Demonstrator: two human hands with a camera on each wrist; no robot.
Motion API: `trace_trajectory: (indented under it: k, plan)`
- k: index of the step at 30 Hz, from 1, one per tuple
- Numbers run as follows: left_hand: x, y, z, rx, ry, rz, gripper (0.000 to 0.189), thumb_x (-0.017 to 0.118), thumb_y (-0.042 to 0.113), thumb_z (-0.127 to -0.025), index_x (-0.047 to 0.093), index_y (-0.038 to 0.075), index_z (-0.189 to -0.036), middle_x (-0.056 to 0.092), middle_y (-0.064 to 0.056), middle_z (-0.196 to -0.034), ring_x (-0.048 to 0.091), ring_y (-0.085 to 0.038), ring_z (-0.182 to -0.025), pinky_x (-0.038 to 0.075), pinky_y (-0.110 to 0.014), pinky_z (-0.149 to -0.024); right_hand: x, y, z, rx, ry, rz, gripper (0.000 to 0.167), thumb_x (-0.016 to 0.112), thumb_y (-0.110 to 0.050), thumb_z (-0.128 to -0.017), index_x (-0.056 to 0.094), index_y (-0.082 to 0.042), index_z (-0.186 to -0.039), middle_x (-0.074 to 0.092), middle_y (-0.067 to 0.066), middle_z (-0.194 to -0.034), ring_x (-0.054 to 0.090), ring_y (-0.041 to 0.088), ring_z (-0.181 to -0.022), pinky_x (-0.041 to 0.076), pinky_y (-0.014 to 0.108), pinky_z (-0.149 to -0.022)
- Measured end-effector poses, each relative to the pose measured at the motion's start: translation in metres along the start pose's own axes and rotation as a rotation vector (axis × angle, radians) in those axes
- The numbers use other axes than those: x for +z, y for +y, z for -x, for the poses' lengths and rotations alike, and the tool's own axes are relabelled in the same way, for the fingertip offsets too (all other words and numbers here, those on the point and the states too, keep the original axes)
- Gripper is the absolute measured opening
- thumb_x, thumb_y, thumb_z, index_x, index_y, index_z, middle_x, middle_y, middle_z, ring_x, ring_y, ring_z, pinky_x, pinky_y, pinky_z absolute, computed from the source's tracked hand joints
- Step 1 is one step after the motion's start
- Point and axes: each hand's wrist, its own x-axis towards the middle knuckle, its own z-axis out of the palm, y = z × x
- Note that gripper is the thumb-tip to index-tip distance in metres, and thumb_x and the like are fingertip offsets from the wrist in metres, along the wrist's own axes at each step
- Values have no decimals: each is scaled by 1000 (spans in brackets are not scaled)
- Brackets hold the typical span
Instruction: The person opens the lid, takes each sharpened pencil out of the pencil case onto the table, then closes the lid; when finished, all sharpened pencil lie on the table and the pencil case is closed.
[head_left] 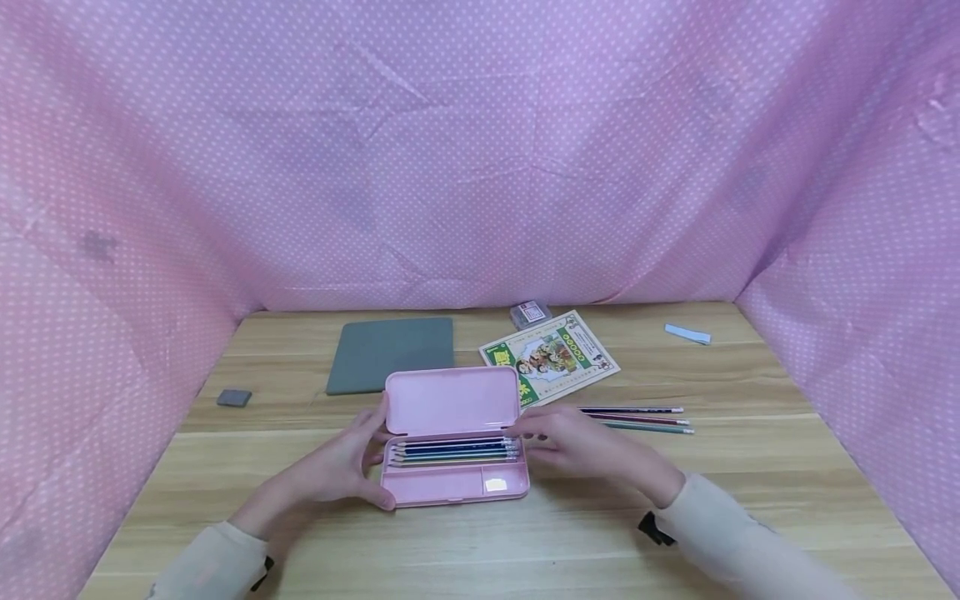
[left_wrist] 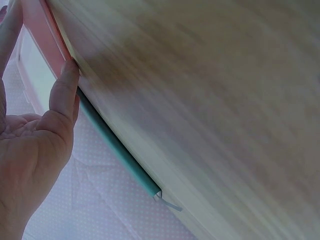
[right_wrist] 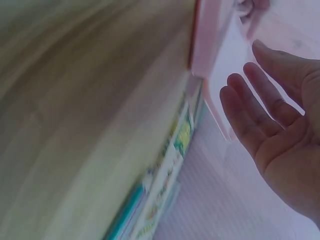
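The case (head_left: pixel 431 483) lies on the table (head_left: pixel 450 554) between my two grips, its long axis running left to right, its lid (head_left: pixel 453 400) tipped back on the far side. My left grip (head_left: pixel 348 458) is bent around the case's left end, thumb at the near corner. My right grip (head_left: pixel 573 442) is at the case's right end, fingers loosely bent and parted, with nothing in it that I can see; whether a fingertip touches the case I cannot tell.

The inner pencils (head_left: pixel 453 452) lie lengthwise in the case's far compartment, points to the left, capped ends just beside my right grip, the nearer of the two.

Right of the case, past that grip, the loose pencils (head_left: pixel 637 419) lie nearly parallel to it, their left ends hidden. Well left of the case is a grey block (head_left: pixel 234 397). Behind the case are a notebook (head_left: pixel 390 354) to the left and a booklet (head_left: pixel 555 358) to the right; farther still, a small box (head_left: pixel 530 313) and, off right, a pale strip (head_left: pixel 687 334).
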Motion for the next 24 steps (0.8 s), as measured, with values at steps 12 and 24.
trace_trajectory:
  k: [12, 24]
  plan:
    - [0, 3, 0, -9, -4, -14, 143, 97, 30, -66, -7, 15, -163, 19, -17, -158, 44, -30, -136, 48, -35, -106, 23, -10, -27, 17, -83, 135, 28, 73, -7, -93, 75, -11, -120, 72, -1, -112, 67, 10, -102, 57, 23, -90]
    - [0, 2, 1, -2, -5, 18, 145, 97, 26, -66, -10, 11, -162, 20, -20, -156, 44, -34, -136, 47, -36, -107, 32, -11, -31, 11, -93, 177, 28, 69, 0, -93, 76, -12, -117, 73, -1, -111, 67, 8, -102, 57, 24, -90]
